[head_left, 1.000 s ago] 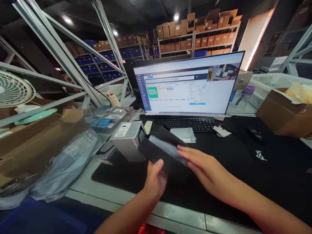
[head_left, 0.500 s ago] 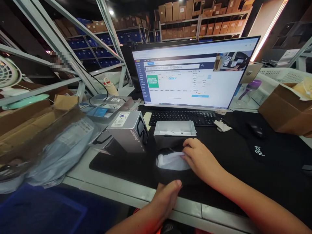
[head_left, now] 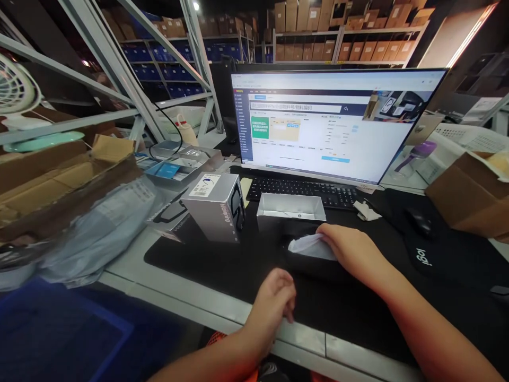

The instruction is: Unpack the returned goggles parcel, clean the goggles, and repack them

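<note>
My right hand (head_left: 350, 246) is closed on the edge of a thin white wrapping sheet (head_left: 312, 245). The sheet lies in or over a dark object on the black desk mat (head_left: 191, 270); its outline blends into the mat, so I cannot tell its kind. Near the desk's front edge, apart from the sheet, my left hand (head_left: 274, 300) is curled with nothing visible in it. Just beyond the sheet stands an open grey box (head_left: 292, 207) with a pale inside. A silver-grey carton (head_left: 214, 212) with a white label stands upright to its left.
Behind the box are a black keyboard (head_left: 302, 192) and a lit monitor (head_left: 318, 127). A mouse (head_left: 418, 222) and a crumpled white tissue (head_left: 366, 211) lie to the right. At left are an open cardboard box (head_left: 113, 147) and grey plastic bags (head_left: 103, 233).
My right hand and the white sheet have moved right and slightly away from me. My left hand has lifted away from the dark object, its fingers now curled.
</note>
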A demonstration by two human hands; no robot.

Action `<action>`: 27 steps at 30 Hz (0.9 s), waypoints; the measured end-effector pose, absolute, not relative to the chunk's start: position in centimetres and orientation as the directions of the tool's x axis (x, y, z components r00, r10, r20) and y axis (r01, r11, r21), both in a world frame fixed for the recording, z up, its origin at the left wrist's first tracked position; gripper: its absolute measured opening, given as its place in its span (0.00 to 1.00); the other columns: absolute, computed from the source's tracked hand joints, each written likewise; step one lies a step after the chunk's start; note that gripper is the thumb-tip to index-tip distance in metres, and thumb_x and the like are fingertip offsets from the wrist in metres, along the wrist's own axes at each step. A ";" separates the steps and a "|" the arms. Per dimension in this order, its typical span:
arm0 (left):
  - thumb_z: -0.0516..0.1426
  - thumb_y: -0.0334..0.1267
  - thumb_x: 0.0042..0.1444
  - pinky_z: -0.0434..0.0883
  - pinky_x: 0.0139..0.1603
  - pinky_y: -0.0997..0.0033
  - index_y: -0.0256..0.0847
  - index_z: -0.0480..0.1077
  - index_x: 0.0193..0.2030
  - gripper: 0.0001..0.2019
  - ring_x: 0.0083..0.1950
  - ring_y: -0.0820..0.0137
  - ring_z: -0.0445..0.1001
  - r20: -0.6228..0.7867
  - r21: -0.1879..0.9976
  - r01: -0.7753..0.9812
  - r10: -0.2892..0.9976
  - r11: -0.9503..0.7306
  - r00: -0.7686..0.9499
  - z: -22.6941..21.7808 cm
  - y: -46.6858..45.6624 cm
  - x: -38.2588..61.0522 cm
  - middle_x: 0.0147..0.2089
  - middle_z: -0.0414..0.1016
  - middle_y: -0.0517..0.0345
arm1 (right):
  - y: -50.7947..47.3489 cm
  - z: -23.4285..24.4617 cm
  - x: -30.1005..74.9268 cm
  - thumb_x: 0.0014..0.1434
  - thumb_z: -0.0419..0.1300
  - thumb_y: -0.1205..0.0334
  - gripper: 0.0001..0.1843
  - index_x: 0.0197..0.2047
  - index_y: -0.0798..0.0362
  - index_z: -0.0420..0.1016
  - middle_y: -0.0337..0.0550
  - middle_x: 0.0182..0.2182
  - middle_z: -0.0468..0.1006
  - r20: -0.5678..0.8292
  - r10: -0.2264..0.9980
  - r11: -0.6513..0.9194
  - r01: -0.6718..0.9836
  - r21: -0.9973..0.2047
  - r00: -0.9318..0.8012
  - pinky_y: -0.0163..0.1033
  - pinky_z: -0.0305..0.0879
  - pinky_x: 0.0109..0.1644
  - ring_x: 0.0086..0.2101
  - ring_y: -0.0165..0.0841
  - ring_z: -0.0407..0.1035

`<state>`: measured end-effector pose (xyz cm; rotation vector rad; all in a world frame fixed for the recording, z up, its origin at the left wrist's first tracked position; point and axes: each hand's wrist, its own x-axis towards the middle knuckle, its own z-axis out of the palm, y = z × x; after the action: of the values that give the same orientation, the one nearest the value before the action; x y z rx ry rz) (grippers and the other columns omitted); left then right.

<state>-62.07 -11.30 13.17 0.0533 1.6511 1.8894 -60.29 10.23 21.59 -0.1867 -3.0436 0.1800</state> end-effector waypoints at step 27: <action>0.62 0.36 0.57 0.74 0.55 0.47 0.42 0.66 0.51 0.16 0.58 0.50 0.70 0.565 0.368 0.881 0.682 0.296 -0.465 15.6 -12.5 -65.1 0.59 0.64 0.40 | 17.3 25.1 -57.1 0.63 0.58 0.59 0.11 0.42 0.51 0.81 0.39 0.31 0.82 0.410 0.344 0.854 0.099 -0.511 -0.845 0.37 0.69 0.32 0.31 0.36 0.76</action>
<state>-65.14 -12.48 15.65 1.7240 2.7568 1.1437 -57.13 17.26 25.07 -0.3241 -2.5278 0.6610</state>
